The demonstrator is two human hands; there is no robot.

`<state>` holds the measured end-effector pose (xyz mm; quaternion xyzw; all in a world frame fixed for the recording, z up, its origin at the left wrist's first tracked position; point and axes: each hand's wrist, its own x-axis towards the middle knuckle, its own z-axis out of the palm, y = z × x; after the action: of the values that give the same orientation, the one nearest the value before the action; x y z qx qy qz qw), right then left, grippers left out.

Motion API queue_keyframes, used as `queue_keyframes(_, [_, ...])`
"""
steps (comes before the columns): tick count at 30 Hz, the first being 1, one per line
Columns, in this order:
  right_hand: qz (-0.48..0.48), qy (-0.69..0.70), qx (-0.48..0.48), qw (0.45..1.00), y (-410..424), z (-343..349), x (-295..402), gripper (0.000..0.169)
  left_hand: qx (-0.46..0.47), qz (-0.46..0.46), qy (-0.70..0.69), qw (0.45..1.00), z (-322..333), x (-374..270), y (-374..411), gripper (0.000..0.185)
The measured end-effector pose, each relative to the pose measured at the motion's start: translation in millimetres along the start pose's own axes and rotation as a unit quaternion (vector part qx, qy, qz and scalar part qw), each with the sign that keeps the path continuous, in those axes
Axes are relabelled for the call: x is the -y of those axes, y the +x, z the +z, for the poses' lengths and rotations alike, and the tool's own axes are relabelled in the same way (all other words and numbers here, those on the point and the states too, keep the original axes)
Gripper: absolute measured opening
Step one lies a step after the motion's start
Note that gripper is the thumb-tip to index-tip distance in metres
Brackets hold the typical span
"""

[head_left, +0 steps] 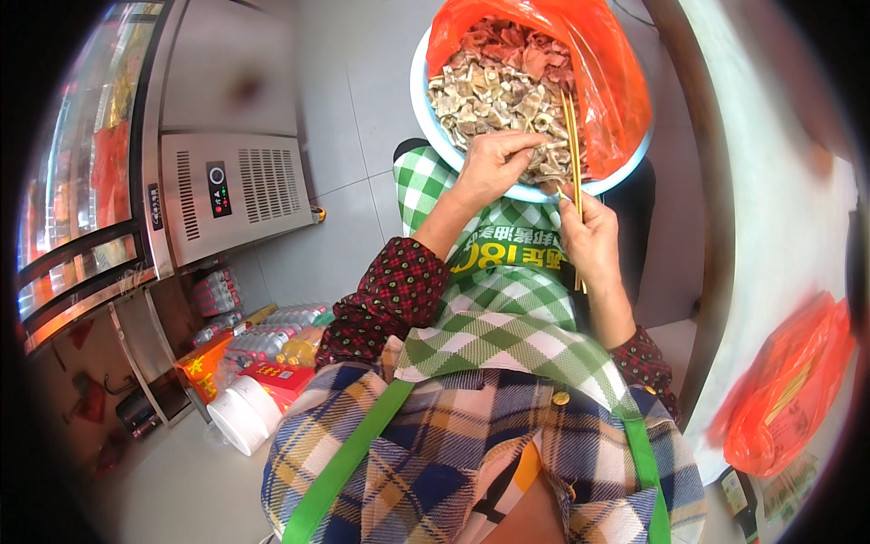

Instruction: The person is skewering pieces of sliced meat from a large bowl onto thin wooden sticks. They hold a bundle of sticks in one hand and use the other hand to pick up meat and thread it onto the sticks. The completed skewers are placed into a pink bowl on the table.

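Note:
A light blue basin point(420, 88) rests on my lap over a green checked apron point(503, 299). Inside it lie greyish-brown chopped food pieces point(476, 102), with reddish meat slices point(516, 51) beyond them and a red plastic bag point(612, 88) along the far and right sides. My right hand point(591, 234), at the basin's near rim, holds several thin bamboo skewers point(574, 149) pointing away from me, with a small piece of food by its fingertips. Just above the pieces, my left hand point(496, 163) has thumb and fingers drawn together; whether something small is pinched there is unclear.
At right, a light tabletop point(768, 238) with a dark edge holds a red bag of skewers point(788, 394). A glass-fronted metal cabinet point(231, 190) stands at left. Packed bottles point(272, 336), a red box point(279, 381) and a white round container point(241, 415) sit below it.

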<state>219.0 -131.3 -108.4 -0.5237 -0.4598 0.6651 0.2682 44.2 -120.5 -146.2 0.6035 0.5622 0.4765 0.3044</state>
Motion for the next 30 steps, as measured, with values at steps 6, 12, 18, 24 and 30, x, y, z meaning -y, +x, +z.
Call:
queue_keyframes(6, [-0.023, 0.042, 0.001, 0.999, 10, -8, -7, 0.021, -0.081, 0.039, 0.176, 0.98, -24, 14, 40, 0.026])
queue_keyframes(12, [-0.002, 0.055, 0.002, 0.998, 2, -9, -5, 0.021, -0.041, 0.07, 0.287, 0.955, -20, 28, 61, 0.023])
queue_keyframes(18, [-0.018, 0.07, 0.001, 0.997, -5, -8, -3, 0.022, -0.158, -0.054, 0.093, 0.982, -24, 24, 49, 0.028])
queue_keyframes(24, [-0.038, 0.08, 0.042, 0.995, -5, -2, -8, 0.021, -0.214, -0.162, -0.298, 0.916, -34, 20, 36, 0.034])
queue_keyframes(30, [-0.045, 0.037, 0.047, 0.997, -5, 0, -12, 0.021, -0.154, -0.288, -0.615, 0.718, -33, 12, 20, 0.026])
